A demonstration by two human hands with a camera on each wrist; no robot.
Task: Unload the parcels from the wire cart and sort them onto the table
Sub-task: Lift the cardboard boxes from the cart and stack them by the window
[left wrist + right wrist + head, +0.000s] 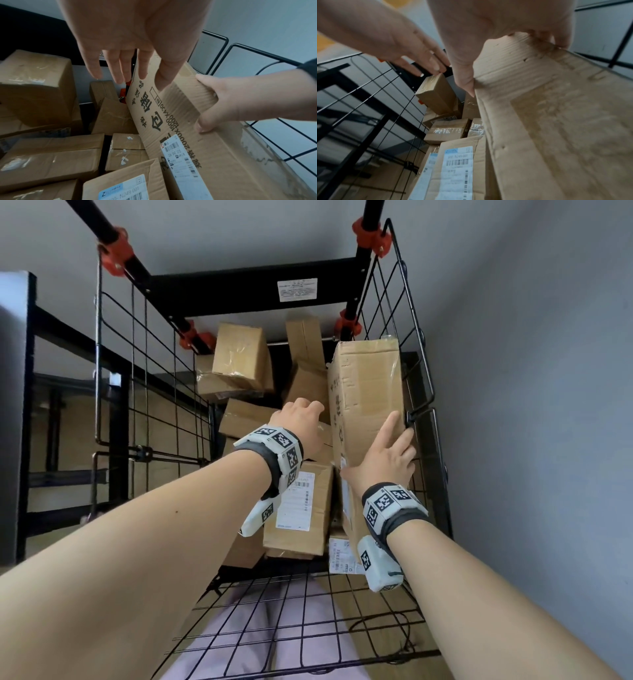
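Observation:
A long cardboard box (366,392) with black print and a shipping label stands on edge against the right wall of the wire cart (222,292). My right hand (373,446) grips its near upper edge, with the thumb (464,75) on the left face and the fingers curled over the right side. My left hand (301,416) reaches in beside the box's printed face (171,121) with fingers straight. I cannot tell whether it touches the box. Several smaller cardboard parcels lie piled in the cart, among them a labelled one (301,508) under my left wrist.
A tilted small box (239,354) leans at the cart's far end. The cart's front wire panel (308,611) is folded out toward me. A black shelving frame (20,405) stands to the left, and a grey wall (531,405) runs close along the right.

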